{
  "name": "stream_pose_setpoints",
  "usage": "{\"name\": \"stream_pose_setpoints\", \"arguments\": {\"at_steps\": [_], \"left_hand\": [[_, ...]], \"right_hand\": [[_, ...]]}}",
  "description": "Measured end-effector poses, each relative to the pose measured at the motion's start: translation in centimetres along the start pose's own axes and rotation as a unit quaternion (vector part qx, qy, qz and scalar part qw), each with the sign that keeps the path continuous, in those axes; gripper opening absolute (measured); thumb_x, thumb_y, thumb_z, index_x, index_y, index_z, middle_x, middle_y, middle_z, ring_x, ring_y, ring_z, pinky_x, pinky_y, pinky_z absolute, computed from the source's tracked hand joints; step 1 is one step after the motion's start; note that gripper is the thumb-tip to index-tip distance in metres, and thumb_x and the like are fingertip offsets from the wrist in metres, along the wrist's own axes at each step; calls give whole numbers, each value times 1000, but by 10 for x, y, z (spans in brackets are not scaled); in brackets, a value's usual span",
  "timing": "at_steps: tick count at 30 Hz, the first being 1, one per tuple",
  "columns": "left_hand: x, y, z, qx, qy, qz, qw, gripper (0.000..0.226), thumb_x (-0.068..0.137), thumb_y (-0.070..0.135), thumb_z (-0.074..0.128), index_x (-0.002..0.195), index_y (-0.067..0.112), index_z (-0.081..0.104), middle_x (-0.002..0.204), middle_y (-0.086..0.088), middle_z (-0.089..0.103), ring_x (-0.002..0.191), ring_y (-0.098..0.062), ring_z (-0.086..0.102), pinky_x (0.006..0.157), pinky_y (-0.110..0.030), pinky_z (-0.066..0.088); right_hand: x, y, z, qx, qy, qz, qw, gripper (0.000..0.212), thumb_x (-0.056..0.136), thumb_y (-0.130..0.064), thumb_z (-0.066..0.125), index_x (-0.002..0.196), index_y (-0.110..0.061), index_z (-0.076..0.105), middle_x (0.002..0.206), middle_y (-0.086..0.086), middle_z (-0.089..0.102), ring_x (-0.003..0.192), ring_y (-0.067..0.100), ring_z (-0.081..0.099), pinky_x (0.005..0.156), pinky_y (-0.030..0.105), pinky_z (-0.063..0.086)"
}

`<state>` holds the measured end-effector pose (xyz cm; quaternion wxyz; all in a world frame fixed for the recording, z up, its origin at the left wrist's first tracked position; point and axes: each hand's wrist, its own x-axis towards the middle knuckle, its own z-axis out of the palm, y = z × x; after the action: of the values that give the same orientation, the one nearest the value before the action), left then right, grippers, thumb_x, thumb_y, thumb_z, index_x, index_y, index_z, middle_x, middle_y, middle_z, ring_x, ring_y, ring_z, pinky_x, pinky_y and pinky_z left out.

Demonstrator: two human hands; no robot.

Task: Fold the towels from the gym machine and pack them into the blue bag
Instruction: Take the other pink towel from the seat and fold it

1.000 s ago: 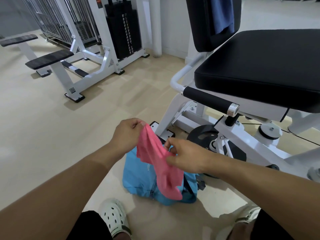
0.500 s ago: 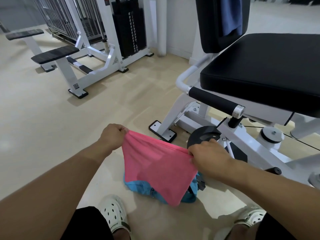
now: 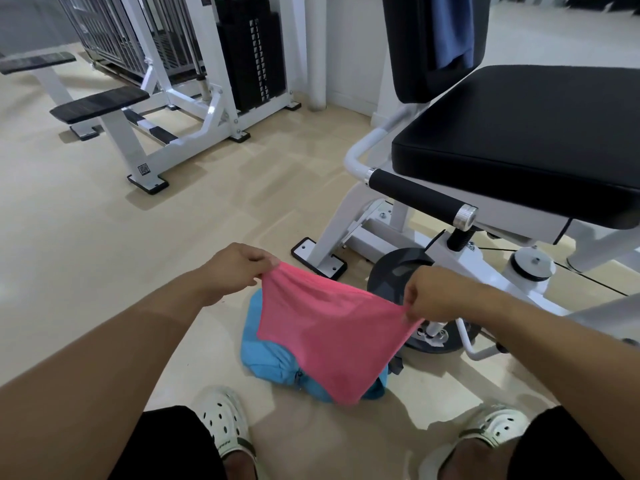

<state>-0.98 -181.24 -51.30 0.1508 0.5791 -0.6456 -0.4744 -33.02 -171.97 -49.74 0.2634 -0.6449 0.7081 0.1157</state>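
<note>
A pink towel (image 3: 332,330) hangs stretched between my two hands above the floor. My left hand (image 3: 239,268) pinches its left top corner and my right hand (image 3: 436,296) pinches its right top corner. Below it the blue bag (image 3: 273,362) lies on the floor, mostly covered by the hanging cloth. A blue towel (image 3: 452,29) drapes over the black backrest of the gym machine at the top right.
The white gym machine with a black seat (image 3: 519,133) and padded handle (image 3: 415,195) stands close on the right. Its foot plate (image 3: 318,258) lies just beyond the bag. Another white machine with black steps (image 3: 100,103) stands at the back left. My white clogs (image 3: 221,420) flank the bag.
My hands have moved apart, spreading the bunched pink towel out wide. The view has shifted slightly downward and closer.
</note>
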Motion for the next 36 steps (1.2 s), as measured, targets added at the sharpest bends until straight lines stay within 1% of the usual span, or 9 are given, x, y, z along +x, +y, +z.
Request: {"name": "stream_pose_setpoints", "arguments": {"at_steps": [5, 12, 15, 18, 23, 27, 30, 32, 36], "left_hand": [[-4, 8, -7, -158, -144, 14, 977, 26, 100, 25, 58, 112, 10, 76, 103, -3, 74, 90, -12, 63, 84, -28, 48], [-3, 4, -7, -1, -78, 33, 996, 30, 107, 23, 47, 97, 18, 75, 94, 4, 73, 87, -8, 61, 82, -25, 47], [0, 7, -2, -9, -7, 8, 1000, 37, 107, 14, 39, 81, 17, 65, 83, 1, 63, 82, -16, 56, 73, -26, 46], [1, 8, 0, -57, 48, -23, 997, 33, 106, 17, 39, 77, 15, 55, 76, -2, 49, 72, -19, 47, 66, -28, 46], [2, 8, -5, -83, 129, -52, 987, 38, 102, 30, 55, 96, -4, 69, 86, -7, 58, 69, -23, 53, 63, -30, 54], [-7, 21, 4, -55, 134, -26, 989, 27, 98, 29, 63, 91, 7, 78, 82, 1, 69, 67, -11, 59, 66, -23, 49], [-18, 37, 21, -57, 93, -2, 994, 28, 97, 30, 65, 85, 8, 76, 74, 1, 67, 62, -11, 56, 63, -22, 49], [-26, 48, 34, -65, 70, 15, 995, 30, 98, 31, 64, 86, 4, 73, 74, -3, 66, 61, -13, 54, 64, -22, 49], [-38, 64, 52, -79, 42, 62, 994, 26, 98, 30, 63, 89, 7, 72, 89, -20, 74, 69, -25, 62, 80, -47, 56]], "right_hand": [[-15, 15, -25, 89, -168, 4, 982, 8, 82, -14, 79, 78, -16, 72, 85, 6, 74, 78, 18, 72, 65, 23, 58], [-10, 13, -23, 158, -191, 21, 969, 19, 81, -1, 79, 76, -12, 65, 83, 10, 71, 76, 22, 72, 67, 28, 61], [-8, 7, -20, 149, -179, 18, 972, 16, 79, -12, 85, 84, -11, 70, 89, 11, 69, 75, 22, 67, 66, 28, 60], [-10, 0, -21, 171, -155, -3, 973, 35, 72, -32, 91, 97, -15, 73, 96, 13, 70, 78, 23, 63, 64, 31, 57], [-20, -7, -26, 263, -96, -68, 958, 45, 71, -54, 85, 77, -12, 71, 75, 6, 67, 70, 22, 66, 72, 44, 61], [-29, -24, -24, 294, -22, -100, 950, 32, 93, -42, 68, 74, -17, 67, 63, -6, 66, 55, 8, 62, 57, 24, 53], [-32, -42, -16, 382, 42, -79, 920, 7, 97, -24, 67, 99, -18, 64, 79, 3, 72, 49, 7, 64, 46, 21, 50], [-36, -52, -12, 404, 77, -77, 908, 18, 98, -16, 63, 115, -21, 58, 84, 3, 72, 45, 7, 63, 41, 18, 47], [-39, -60, -9, 385, 31, -156, 909, 15, 98, -7, 56, 104, -17, 65, 85, 4, 77, 80, 28, 75, 75, 41, 62]]}}
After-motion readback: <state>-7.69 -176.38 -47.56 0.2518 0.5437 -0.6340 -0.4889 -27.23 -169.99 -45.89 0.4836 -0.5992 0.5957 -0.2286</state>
